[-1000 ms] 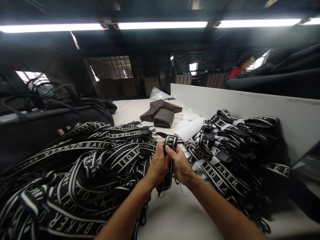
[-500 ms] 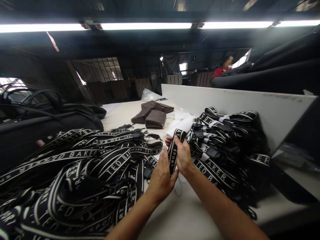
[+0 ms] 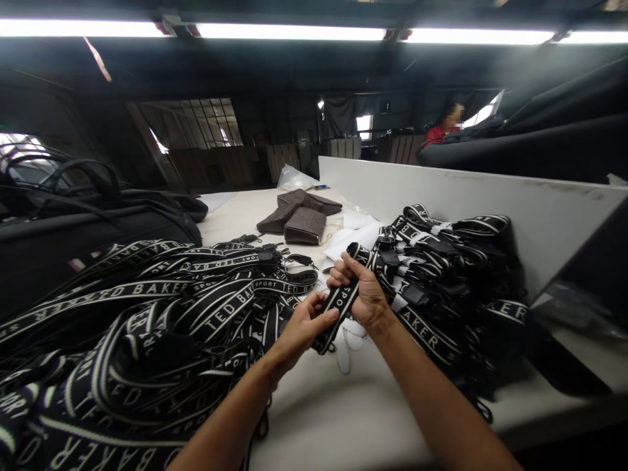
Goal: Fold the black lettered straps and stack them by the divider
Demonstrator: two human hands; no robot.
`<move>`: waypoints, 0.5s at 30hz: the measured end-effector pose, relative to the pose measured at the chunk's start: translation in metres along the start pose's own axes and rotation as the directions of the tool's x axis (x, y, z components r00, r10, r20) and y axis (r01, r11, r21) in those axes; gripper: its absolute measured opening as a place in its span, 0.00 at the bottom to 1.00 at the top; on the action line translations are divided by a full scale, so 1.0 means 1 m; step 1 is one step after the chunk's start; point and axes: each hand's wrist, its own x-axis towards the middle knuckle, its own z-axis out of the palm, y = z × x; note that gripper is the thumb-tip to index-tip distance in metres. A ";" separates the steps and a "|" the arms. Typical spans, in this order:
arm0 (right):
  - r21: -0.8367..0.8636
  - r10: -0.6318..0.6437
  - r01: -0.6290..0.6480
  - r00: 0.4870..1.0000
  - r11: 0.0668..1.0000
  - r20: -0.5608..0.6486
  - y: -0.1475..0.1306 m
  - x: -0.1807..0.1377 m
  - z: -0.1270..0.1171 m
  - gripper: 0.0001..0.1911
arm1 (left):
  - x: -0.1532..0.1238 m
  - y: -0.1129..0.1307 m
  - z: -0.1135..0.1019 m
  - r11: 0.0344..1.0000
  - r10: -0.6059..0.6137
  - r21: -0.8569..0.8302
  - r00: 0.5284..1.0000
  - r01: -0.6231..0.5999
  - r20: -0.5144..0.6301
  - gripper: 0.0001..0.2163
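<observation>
Both hands hold one folded black webbing strap (image 3: 338, 306) with white edge stripes and white lettering, tilted above the table. My right hand (image 3: 360, 291) wraps its upper part, thumb on top. Lower down, my left hand (image 3: 308, 320) pinches the strap between thumb and fingers. To the left spreads a large heap of loose straps (image 3: 147, 333) with the same lettering. On the right lies a pile of folded straps (image 3: 436, 261), several bound with white bands. Beneath the hands, small white paper tags (image 3: 346, 350) rest on the table.
Brown quilted bags (image 3: 305, 224) lie farther back on the white table (image 3: 235, 212), with white sheets and a clear plastic bag (image 3: 294, 178) near them. A white panel (image 3: 441, 186) borders the right side. Black bags (image 3: 98, 222) stand at left. A person in red (image 3: 444, 127) is in the background.
My left hand has gone from fingers stretched along the strap to pinching its lower part, moving slightly left. The strap has turned from nearly upright to slanted, and my right fingers have curled around it.
</observation>
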 end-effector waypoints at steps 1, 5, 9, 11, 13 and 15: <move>-0.017 -0.004 0.004 1.000 1.000 0.014 0.002 -0.002 0.001 0.17 | 0.000 0.000 0.000 1.000 0.012 -0.011 1.000 -0.012 0.008 0.19; -0.162 -0.067 0.068 0.998 0.984 0.010 0.008 -0.003 0.002 0.15 | -0.002 0.000 0.001 0.999 -0.020 -0.034 0.993 0.023 0.113 0.22; -0.241 -0.191 0.154 0.972 0.958 -0.138 0.008 0.006 -0.006 0.18 | 0.000 -0.007 0.004 0.958 0.070 0.275 0.997 -0.077 0.037 0.21; -0.249 -0.239 0.184 0.948 0.951 -0.211 0.009 0.011 -0.011 0.20 | 0.002 -0.012 0.006 0.879 0.186 0.448 0.983 -0.161 -0.010 0.19; -0.247 -0.233 0.176 0.945 0.953 -0.228 0.012 0.013 -0.013 0.21 | 0.003 -0.013 0.006 0.824 0.260 0.531 0.965 -0.199 -0.042 0.17; -0.214 -0.165 0.121 0.965 0.969 -0.201 0.013 0.013 -0.013 0.20 | 0.002 -0.010 0.006 0.815 0.294 0.538 0.954 -0.215 -0.065 0.15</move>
